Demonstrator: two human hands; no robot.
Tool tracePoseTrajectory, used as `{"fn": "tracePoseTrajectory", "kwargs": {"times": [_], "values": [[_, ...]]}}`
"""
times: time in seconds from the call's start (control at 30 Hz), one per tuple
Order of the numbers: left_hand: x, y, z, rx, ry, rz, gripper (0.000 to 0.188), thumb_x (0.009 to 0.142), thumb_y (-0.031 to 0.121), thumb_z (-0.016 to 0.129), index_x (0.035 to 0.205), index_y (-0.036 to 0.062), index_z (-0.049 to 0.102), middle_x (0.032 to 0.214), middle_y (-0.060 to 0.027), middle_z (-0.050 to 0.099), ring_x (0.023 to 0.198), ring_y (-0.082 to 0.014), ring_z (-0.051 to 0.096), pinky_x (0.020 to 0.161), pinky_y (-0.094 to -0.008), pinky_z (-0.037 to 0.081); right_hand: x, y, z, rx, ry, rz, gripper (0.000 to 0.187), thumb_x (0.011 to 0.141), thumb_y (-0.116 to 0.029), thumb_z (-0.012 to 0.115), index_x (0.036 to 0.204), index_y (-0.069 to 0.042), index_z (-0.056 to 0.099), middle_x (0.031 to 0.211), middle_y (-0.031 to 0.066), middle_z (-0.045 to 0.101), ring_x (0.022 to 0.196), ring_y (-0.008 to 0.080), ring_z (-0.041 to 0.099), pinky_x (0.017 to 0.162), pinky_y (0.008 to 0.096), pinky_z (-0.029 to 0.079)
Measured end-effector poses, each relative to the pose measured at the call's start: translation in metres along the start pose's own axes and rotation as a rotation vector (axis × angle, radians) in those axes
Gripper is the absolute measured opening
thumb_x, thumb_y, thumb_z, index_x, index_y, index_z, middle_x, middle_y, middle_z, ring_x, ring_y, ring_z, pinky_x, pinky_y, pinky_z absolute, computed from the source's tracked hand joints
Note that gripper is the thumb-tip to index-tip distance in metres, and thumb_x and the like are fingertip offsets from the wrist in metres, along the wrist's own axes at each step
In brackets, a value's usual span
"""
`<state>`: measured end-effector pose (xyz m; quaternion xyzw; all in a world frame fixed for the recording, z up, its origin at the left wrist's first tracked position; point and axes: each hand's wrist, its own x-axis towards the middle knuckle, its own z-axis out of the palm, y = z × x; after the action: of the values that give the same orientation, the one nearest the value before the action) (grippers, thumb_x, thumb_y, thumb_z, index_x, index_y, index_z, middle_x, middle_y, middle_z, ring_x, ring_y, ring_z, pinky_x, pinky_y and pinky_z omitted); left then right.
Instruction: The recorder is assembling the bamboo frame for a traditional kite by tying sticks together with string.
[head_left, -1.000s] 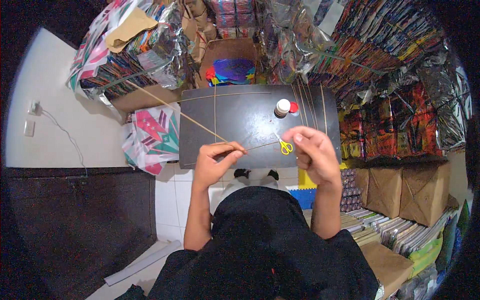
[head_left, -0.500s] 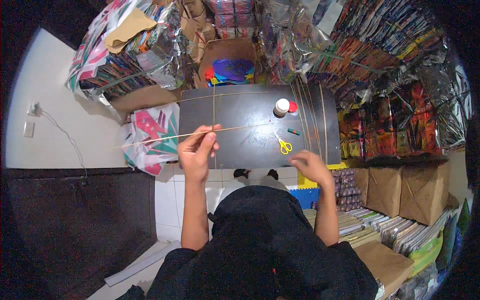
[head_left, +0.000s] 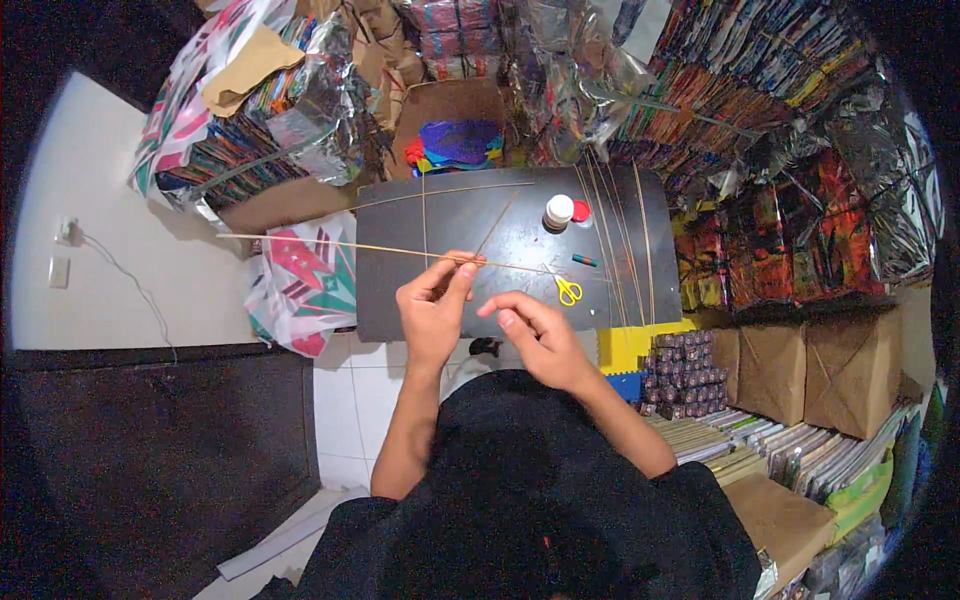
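My left hand is closed in a pinch around a long thin pale stick, which runs from the far left past my fingertips toward the scissors. From the same fingertips a second thin brown length slants up and away; whether it is joined to the stick I cannot tell. Close by on the right, my right hand is held with its fingers bent and apart, nothing visible in them. Beyond it on the dark table lie yellow-handled scissors and a small green-and-orange tube-like piece.
A white bottle stands beside a red lid on the table. More thin sticks lie at its right side and left part. Wrapped stacks crowd the back, and a box holds colourful pieces. Brown parcels sit at the right.
My left hand has moved right, and the stick has tilted so its left end is higher. My right hand has come left, close to the left hand. A second thin length now shows at the left fingertips.
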<state>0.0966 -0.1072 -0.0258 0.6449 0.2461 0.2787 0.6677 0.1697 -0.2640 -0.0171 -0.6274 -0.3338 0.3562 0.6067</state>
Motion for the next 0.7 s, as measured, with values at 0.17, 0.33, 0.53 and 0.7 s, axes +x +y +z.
{"fn": "tracePoseTrajectory", "kwargs": {"times": [0.17, 0.33, 0.53, 0.7], "values": [[-0.006, -0.012, -0.001, 0.087, -0.1, 0.004, 0.014, 0.092, 0.002, 0.066, 0.103, -0.0054, 0.073, 0.095, -0.002, 0.073, 0.072, -0.0031, 0.055, 0.061, -0.02, 0.045, 0.001, -0.005, 0.003, 0.121, 0.055, -0.027, 0.021, 0.103, -0.015, 0.052, 0.111, 0.0, 0.065, 0.069, -0.008, 0.051, 0.062, 0.0013, 0.045, 0.053, 0.0219, 0.036], [-0.011, -0.007, -0.003, 0.255, -0.229, 0.115, 0.014, 0.09, 0.003, 0.068, 0.101, -0.0029, 0.074, 0.095, -0.0081, 0.075, 0.077, -0.0077, 0.062, 0.068, -0.0244, 0.05, 0.008, -0.031, -0.03, 0.505, 0.142, 0.205, 0.023, 0.103, -0.021, 0.053, 0.108, -0.001, 0.064, 0.06, -0.011, 0.038, 0.045, -0.0002, 0.028, 0.041, 0.021, 0.02], [-0.006, -0.005, -0.031, 0.165, -0.441, 0.058, 0.014, 0.09, 0.005, 0.068, 0.098, -0.0045, 0.074, 0.095, -0.009, 0.075, 0.075, -0.0086, 0.063, 0.063, -0.0228, 0.05, -0.001, -0.039, -0.081, 0.449, 0.292, 0.129, 0.022, 0.102, -0.026, 0.058, 0.101, -0.006, 0.068, 0.06, -0.0114, 0.039, 0.048, -0.0009, 0.03, 0.043, 0.0207, 0.02], [-0.007, -0.012, -0.048, -0.375, -0.145, -0.044, 0.014, 0.093, 0.004, 0.067, 0.105, -0.002, 0.07, 0.099, -0.0107, 0.072, 0.069, -0.0072, 0.057, 0.055, -0.0194, 0.044, -0.02, -0.012, -0.115, 0.134, 0.292, 0.197, 0.02, 0.099, -0.025, 0.061, 0.097, -0.008, 0.069, 0.07, -0.0091, 0.054, 0.052, -0.0015, 0.035, 0.045, 0.0195, 0.022]]}}
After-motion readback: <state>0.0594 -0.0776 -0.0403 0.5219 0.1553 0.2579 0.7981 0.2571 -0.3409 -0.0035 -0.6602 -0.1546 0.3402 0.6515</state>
